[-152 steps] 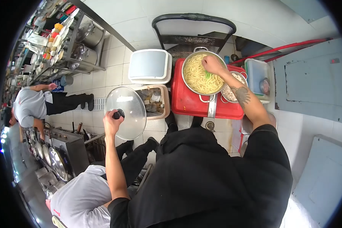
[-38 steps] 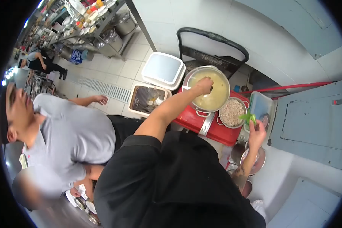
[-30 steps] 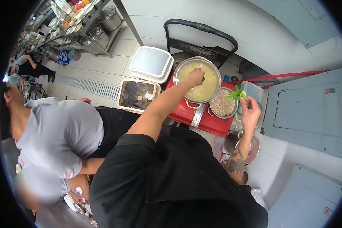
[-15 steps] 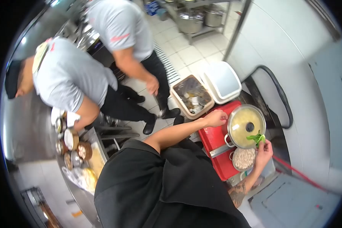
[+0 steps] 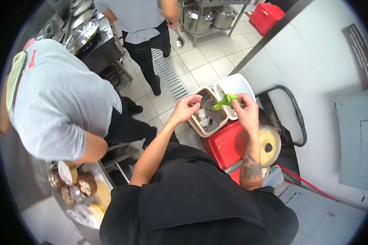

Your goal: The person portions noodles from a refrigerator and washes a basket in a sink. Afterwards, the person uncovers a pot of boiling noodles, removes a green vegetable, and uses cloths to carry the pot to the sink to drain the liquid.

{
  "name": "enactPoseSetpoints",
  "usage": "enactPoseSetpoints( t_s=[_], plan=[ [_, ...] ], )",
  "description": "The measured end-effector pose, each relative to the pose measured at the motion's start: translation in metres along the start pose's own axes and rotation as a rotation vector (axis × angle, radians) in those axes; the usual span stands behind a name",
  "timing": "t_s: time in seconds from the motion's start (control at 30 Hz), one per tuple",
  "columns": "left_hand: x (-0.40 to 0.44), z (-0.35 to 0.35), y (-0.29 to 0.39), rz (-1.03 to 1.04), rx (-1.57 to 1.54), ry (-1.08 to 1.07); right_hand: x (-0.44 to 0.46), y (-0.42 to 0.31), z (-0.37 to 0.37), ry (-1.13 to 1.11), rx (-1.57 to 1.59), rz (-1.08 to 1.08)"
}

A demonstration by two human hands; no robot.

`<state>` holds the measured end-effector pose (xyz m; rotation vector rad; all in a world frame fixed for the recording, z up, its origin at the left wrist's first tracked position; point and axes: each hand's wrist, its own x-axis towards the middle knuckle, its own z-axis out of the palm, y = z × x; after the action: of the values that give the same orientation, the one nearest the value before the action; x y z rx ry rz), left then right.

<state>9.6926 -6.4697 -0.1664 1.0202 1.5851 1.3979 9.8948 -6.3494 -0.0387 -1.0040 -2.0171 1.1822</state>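
Observation:
In the head view, my right hand is closed around a bright green leafy vegetable, whose leaves hang over the right side of a light-rimmed bin. Dark matter and white scraps lie inside that bin. My left hand hovers at the bin's left edge with thumb and fingers apart and nothing in it. A lidded pot with a clear glass lid and black knob stands below my right hand, partly hidden by my tattooed forearm.
A red crate sits between the bin and the pot. Behind the bin is a white container. One co-worker bends over a counter at left; another stands farther off holding a ladle. Jars and bowls crowd the left counter.
My right hand has carried the leafy vegetable from above the pot to the bin. My left hand has moved left, from beside the pot to the bin's edge. The farther co-worker has stepped away.

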Motion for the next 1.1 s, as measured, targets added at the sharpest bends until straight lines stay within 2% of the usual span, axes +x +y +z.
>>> enactPoseSetpoints(
  t_s=[0.07, 0.1, 0.17, 0.23, 0.27, 0.3, 0.37, 0.4, 0.47, 0.5, 0.57, 0.6, 0.7, 0.73, 0.8, 0.87, 0.93, 1.0, 1.1],
  plan=[
    [0.024, -0.039, -0.001, 0.043, -0.112, -0.005, 0.037, -0.030, 0.038, -0.095, 0.027, 0.042],
    [0.025, -0.054, -0.003, -0.002, -0.251, -0.001, 0.052, -0.029, 0.058, -0.153, -0.003, -0.031],
    [0.014, -0.077, -0.008, -0.148, -0.604, -0.003, 0.065, -0.041, 0.101, -0.214, 0.082, -0.008],
    [0.006, -0.104, 0.001, -0.186, -0.925, 0.051, 0.088, -0.069, 0.139, -0.359, 0.186, 0.024],
    [0.004, -0.118, 0.003, -0.189, -1.080, 0.055, 0.099, -0.066, 0.160, -0.397, 0.260, -0.038],
    [0.001, -0.129, 0.004, -0.163, -1.057, 0.055, 0.111, -0.069, 0.180, -0.446, 0.347, -0.018],
    [-0.007, -0.145, 0.002, -0.093, -1.044, 0.267, 0.132, -0.078, 0.217, -0.547, 0.480, -0.001],
    [-0.009, -0.151, 0.003, -0.066, -1.028, 0.278, 0.142, -0.084, 0.231, -0.605, 0.511, 0.017],
    [-0.013, -0.156, 0.006, -0.027, -0.936, 0.489, 0.158, -0.086, 0.260, -0.705, 0.661, 0.104],
    [-0.014, -0.161, 0.007, -0.016, -0.917, 0.511, 0.167, -0.086, 0.275, -0.727, 0.679, 0.093],
    [-0.012, -0.173, 0.008, -0.030, -0.724, 0.693, 0.188, -0.086, 0.303, -0.859, 0.831, 0.381],
    [-0.013, -0.181, 0.009, -0.029, -0.710, 0.715, 0.195, -0.087, 0.319, -0.882, 0.843, 0.381],
    [-0.005, -0.201, 0.021, -0.067, -0.441, 1.033, 0.210, -0.080, 0.365, -1.057, 0.998, 0.712],
    [-0.001, -0.210, 0.022, -0.067, -0.437, 1.049, 0.214, -0.071, 0.384, -1.075, 0.997, 0.715],
    [0.010, -0.234, 0.022, -0.025, -0.022, 1.232, 0.228, -0.057, 0.422, -1.374, 1.219, 0.941],
    [0.029, -0.256, 0.039, -0.077, 0.192, 1.341, 0.246, -0.065, 0.438, -1.400, 1.248, 0.978],
    [0.063, -0.277, 0.062, -0.016, 0.402, 1.432, 0.275, -0.063, 0.463, -1.444, 1.239, 1.006],
    [0.111, -0.304, 0.074, 0.046, 0.442, 1.440, 0.327, -0.050, 0.490, -1.476, 1.159, 0.973],
    [0.201, -0.345, 0.100, 0.067, 0.449, 1.410, 0.427, -0.050, 0.494, -1.376, 1.182, 0.899]
  ],
)
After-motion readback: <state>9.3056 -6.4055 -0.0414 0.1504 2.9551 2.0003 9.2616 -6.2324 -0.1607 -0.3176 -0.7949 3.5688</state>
